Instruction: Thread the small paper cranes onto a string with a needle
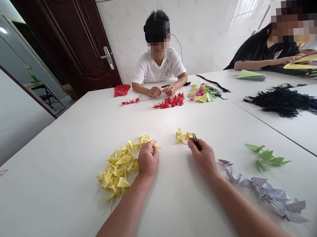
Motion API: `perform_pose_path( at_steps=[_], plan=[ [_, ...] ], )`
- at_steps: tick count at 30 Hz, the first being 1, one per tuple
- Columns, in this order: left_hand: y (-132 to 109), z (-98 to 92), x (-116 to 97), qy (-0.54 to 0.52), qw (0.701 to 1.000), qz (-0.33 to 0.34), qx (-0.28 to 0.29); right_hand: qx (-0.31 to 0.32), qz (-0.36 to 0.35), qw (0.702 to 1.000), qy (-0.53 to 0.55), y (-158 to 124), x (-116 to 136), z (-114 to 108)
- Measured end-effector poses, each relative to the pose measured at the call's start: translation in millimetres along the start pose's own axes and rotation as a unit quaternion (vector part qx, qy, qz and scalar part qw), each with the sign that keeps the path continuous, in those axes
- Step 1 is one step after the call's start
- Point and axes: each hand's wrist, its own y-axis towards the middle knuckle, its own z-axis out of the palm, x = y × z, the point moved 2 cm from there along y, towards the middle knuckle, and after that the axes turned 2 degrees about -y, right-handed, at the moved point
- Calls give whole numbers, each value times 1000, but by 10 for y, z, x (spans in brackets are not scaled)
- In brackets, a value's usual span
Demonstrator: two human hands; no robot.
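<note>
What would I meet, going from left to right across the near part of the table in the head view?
Yellow pile → left hand, at the pile's right edge → loose yellow cranes → right hand, holding a dark tool → lilac cranes.

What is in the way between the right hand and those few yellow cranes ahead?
Nothing visible. The right hand holds a dark slim tool whose tip almost meets the small yellow cranes; only bare white table lies between. The left hand touches the big yellow pile.
</note>
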Motion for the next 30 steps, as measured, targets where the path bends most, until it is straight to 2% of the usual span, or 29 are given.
perform_pose_path(
  at_steps=[3, 6, 9, 12, 17, 30],
  plan=[
    [-18, 2, -70, -22, 1000, 14, 12, 26, -26, 999, 18, -65, 26, -1],
    [-38, 5, -141, -61, 998, 22, 15, 80, -80, 993, 26, -146, 65, 23],
    [-45, 12, -176, -92, 995, 22, 12, 120, -138, 983, -10, -207, 87, 61],
    [-53, 30, -193, -140, 989, 28, 24, 143, -157, 976, -55, -229, 75, 101],
    [-72, 72, -212, -194, 979, 16, 60, 167, -185, 964, -96, -236, 74, 127],
    [-79, 78, -209, -155, 983, 63, 80, 186, -214, 945, -166, -236, 85, 163]
  ],
)
